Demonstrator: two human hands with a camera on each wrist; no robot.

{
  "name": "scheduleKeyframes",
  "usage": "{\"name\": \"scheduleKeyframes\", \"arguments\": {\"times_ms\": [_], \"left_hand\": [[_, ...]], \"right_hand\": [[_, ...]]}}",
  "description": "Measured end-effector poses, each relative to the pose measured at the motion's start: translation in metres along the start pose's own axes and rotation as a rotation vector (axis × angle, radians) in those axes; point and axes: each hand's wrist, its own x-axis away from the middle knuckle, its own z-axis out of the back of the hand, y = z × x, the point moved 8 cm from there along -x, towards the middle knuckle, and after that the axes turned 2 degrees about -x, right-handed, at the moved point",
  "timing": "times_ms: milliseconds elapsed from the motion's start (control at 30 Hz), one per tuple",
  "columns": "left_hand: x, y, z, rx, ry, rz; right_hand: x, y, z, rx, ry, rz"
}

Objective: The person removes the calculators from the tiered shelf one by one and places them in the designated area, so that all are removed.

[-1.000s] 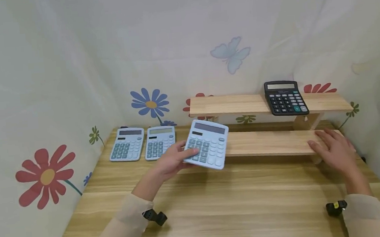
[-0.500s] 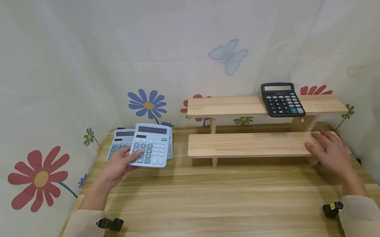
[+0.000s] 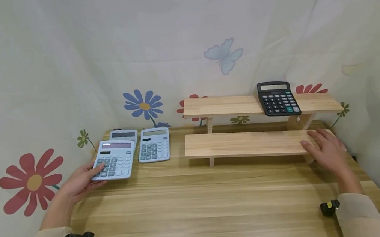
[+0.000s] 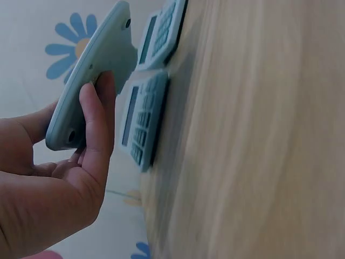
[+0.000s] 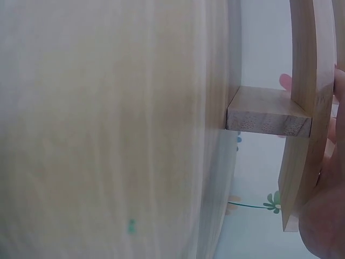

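Observation:
My left hand [image 3: 80, 181] pinches a light-blue calculator [image 3: 114, 159] by its left edge, thumb over the keys and fingers underneath. It is held up off the table and overlaps a second light-blue calculator [image 3: 123, 135] lying behind it. Just right of these lies a third light-blue calculator [image 3: 154, 145]. In the left wrist view the underside of the held calculator [image 4: 105, 56] shows, tilted above the two on the table. My right hand [image 3: 327, 152] rests on the right end of the lower plank of a wooden two-tier shelf [image 3: 243, 144], its fingers spread loosely over the wood.
A black calculator [image 3: 278, 98] leans at the right part of the upper plank [image 3: 222, 105]. The shelf stands toward the back of a wood-grain table [image 3: 198, 208]. Behind it hangs a white cloth [image 3: 169, 41] printed with flowers and a butterfly.
My left hand has carried the light-blue calculator leftward from beside the shelf, past the third calculator, to in front of the leftmost one. The right hand has stayed on the shelf.

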Motion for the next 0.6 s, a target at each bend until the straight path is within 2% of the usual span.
{"name": "scheduleKeyframes", "arguments": {"times_ms": [133,433,600], "left_hand": [[0.006,-0.01,0.007,0.001,-0.014,0.055],[0.014,-0.025,0.005,-0.006,-0.028,0.128],[0.012,-0.032,0.006,0.005,-0.024,0.138]], "right_hand": [[0.0,-0.001,0.001,0.007,0.006,0.0],[0.0,-0.003,0.002,0.006,0.009,-0.006],[-0.001,-0.002,0.0,0.008,0.012,-0.008]]}}
